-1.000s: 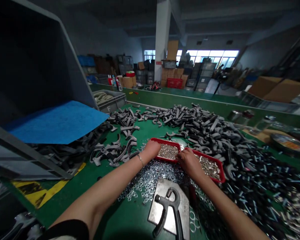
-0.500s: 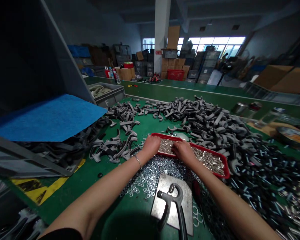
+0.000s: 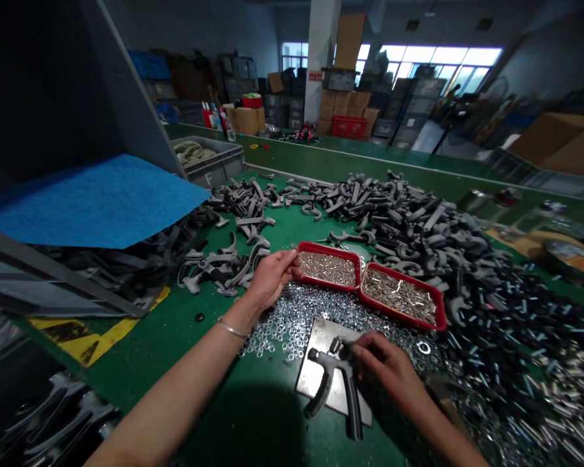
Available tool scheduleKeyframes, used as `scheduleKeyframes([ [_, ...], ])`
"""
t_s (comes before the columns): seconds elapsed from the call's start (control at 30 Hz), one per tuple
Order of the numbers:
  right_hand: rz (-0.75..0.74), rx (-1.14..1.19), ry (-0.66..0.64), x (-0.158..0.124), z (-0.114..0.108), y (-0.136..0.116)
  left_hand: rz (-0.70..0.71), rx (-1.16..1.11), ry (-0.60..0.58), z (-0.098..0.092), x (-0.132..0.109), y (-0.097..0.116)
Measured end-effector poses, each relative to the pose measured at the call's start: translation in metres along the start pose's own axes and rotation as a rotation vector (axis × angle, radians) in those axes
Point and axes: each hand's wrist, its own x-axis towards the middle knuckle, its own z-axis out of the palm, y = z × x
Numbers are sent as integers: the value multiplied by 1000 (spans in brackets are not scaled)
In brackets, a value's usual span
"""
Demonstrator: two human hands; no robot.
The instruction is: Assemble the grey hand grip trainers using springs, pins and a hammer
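A grey-and-black hand grip exerciser (image 3: 353, 402) lies on a metal plate (image 3: 316, 337), its two handles toward me. My right hand (image 3: 387, 366) is at its curved top end, thumb and fingers pinched together; whatever sits between them is too small to make out. My left hand (image 3: 275, 275) hovers at the left end of a red tray (image 3: 328, 284) of tiny metal parts. Its fingertips are pressed together, and I cannot make out what they hold. A second red tray (image 3: 401, 316) with small metal pins adjoins the first.
Loose metal nuts or rings (image 3: 292, 318) are spread before the trays. Grey handle parts (image 3: 399, 220) form a large heap behind them. Black parts with metal rods (image 3: 511, 324) cover the right side. A grey crate with a blue sheet (image 3: 92, 201) stands at left.
Both hands have left the red tray. My right hand came back toward me to the hand grip's top, while my left drew slightly left. The view has tilted down a little.
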Motion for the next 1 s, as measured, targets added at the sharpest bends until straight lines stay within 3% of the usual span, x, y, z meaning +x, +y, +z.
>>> scheduleKeyframes([
  [0.07,57,57,-38,-21,11,6,-119,-281,-15,7,-35,-1],
  [0.13,57,34,3,-28,18,10,-230,-441,-74,17,-68,-1],
  [0.2,36,-16,37,-27,21,12,-260,-389,-165,24,-96,0],
  [0.3,-105,-215,18,-23,23,11,-187,-205,-260,26,-120,5],
  [0.43,-264,-567,-28,-23,27,9,-97,-58,-265,22,-131,15],
  [0.57,-319,-821,1,-24,33,10,-189,-130,-273,26,-135,21],
  [0.73,-402,-942,34,-23,36,8,-234,-119,-324,41,-137,23],
  [1.0,-455,-964,101,-23,39,21,262,590,-366,61,-137,19],
])
